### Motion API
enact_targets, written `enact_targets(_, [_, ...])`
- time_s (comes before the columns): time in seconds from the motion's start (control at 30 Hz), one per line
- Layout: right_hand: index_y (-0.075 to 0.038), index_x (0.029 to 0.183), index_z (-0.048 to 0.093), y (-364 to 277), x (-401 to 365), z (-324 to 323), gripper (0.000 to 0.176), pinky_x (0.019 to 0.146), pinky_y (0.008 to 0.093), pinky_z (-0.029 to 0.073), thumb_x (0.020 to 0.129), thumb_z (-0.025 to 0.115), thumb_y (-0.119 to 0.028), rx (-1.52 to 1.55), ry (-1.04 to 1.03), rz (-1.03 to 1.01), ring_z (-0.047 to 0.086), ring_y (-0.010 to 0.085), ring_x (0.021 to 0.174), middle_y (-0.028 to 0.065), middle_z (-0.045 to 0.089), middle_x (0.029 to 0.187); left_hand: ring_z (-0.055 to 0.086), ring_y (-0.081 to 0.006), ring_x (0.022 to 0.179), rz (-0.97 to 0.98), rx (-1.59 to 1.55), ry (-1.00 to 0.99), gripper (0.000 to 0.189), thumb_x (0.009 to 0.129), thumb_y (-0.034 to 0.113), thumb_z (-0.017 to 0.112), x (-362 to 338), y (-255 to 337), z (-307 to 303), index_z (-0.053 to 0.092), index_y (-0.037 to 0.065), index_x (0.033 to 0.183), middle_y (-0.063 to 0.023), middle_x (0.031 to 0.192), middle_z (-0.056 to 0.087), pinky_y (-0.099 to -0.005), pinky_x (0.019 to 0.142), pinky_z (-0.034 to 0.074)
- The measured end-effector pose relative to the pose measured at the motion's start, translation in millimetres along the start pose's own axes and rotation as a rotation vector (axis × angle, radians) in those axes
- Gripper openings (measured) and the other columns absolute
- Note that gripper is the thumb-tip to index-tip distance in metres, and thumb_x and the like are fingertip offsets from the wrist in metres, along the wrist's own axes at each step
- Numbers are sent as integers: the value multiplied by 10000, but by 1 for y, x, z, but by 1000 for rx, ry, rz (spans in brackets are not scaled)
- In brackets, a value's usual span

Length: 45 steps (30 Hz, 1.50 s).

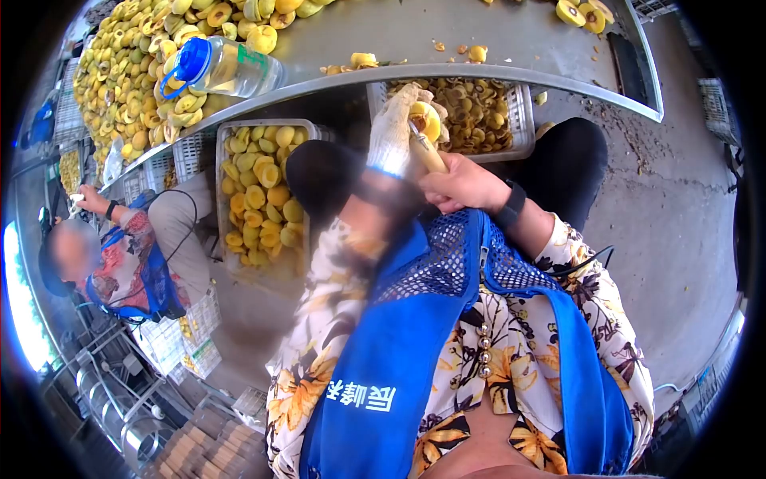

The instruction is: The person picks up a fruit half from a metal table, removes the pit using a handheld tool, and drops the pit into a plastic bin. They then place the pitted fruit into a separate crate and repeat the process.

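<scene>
My left hand (392, 136), in a pale work glove, is closed around a halved yellow peach (428, 121). My bare right hand (469, 182) grips the light wooden handle of a pitting knife (431, 153). Its metal end meets the cut side of the peach half; the tip is partly hidden. Just beyond both hands, between my knees, a white crate (523, 120) holds brownish pits and peach scraps. To the left, another crate (222, 188) is filled with yellow peach halves (263, 172).
A metal-edged table (351, 40) spans the front, bearing a large heap of peach halves (136, 60) at left. A water bottle (239, 70) with a blue cap lies at its rim. Another person (136, 259) sits at far left. Debris (638, 160) litters the floor at right.
</scene>
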State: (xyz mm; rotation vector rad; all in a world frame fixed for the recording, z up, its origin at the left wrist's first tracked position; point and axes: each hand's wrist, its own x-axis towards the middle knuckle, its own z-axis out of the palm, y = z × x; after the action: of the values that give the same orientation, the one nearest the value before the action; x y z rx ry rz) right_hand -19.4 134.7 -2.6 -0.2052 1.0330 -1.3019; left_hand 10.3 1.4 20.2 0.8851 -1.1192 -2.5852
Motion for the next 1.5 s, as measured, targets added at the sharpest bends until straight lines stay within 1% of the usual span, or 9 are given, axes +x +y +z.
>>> enact_targets(0.23, [-51, 948, 541, -14, -12, -6, 132, 382, 191, 328, 821, 565, -79, -88, -72, -144, 404, 42, 451, -18, 459, 591, 596, -221, 768, 94, -132, 168, 251, 865, 273, 530, -12, 62, -61, 554, 37, 950, -116, 842, 606, -296, 663, 505])
enact_targets(0.37, [-25, 901, 582, 3, 2, -35, 168, 477, 230, 435, 783, 604, -143, -704, 301, -312, 516, 71, 511, 12, 577, 654, 607, -247, 887, 585, 1584, 585, 329, 795, 246, 630, -51, 118, -128, 613, 21, 1033, -135, 950, 631, -304, 799, 469])
enact_targets(0.43, [-19, 899, 582, -3, 3, -34, 173, 504, 244, 452, 781, 607, -143, -639, 322, -281, 543, 86, 536, 24, 585, 655, 611, -253, 815, 776, 1699, 661, 269, 753, 246, 667, -45, 132, -120, 652, 17, 894, -127, 902, 638, -320, 767, 468])
enact_targets(0.83, [-9, 906, 579, -33, -28, -23, 195, 576, 307, 477, 763, 621, -134, -627, 471, -396, 606, 172, 602, 103, 606, 674, 571, -316, 971, 508, 1987, 96, 408, 767, 391, 590, 238, 85, 74, 544, 183, 1115, -109, 1035, 610, -425, 815, 460])
enact_targets(0.97, [-12, 919, 572, -52, -50, -21, 178, 560, 266, 471, 772, 609, -105, -399, 493, -299, 582, 111, 612, 54, 599, 688, 593, -297, 920, 565, 1743, 197, 340, 716, 320, 643, 259, 71, 69, 624, 179, 1025, -102, 997, 631, -391, 790, 477])
enact_targets(1.1, [-23, 1062, 537, -51, -33, -51, 279, 502, 213, 436, 809, 571, -136, -456, 766, -613, 525, 63, 537, 21, 593, 694, 596, -106, 733, 120, 946, -230, 339, 676, 98, 695, 181, 86, 64, 625, -11, 990, -63, 887, 645, -230, 634, 486])
enact_targets(1.27, [7, 1082, 522, -81, -6, -51, 304, 576, 254, 477, 832, 532, -165, -248, 677, -676, 590, 125, 639, 74, 622, 797, 558, -98, 862, 100, 927, -520, 404, 658, -37, 539, 59, 80, 59, 583, -27, 1059, -40, 937, 615, -214, 776, 450])
enact_targets(1.37, [-36, 1168, 465, -73, 14, -28, 288, 384, 178, 311, 903, 500, -143, 6, 581, -718, 400, 21, 451, -17, 536, 682, 555, -124, 916, 305, 640, -334, 452, 747, -33, 524, 33, 53, 37, 476, -5, 1196, -89, 1062, 580, -230, 789, 458])
enact_targets(1.5, [3, 1072, 513, -50, 31, 4, 279, 554, 237, 466, 833, 506, -140, 80, 704, -655, 571, 110, 624, 49, 583, 741, 535, -159, 961, 227, -78, -159, 403, 883, 167, 519, 20, 10, 21, 413, 31, 1247, -83, 1049, 558, -250, 810, 446])
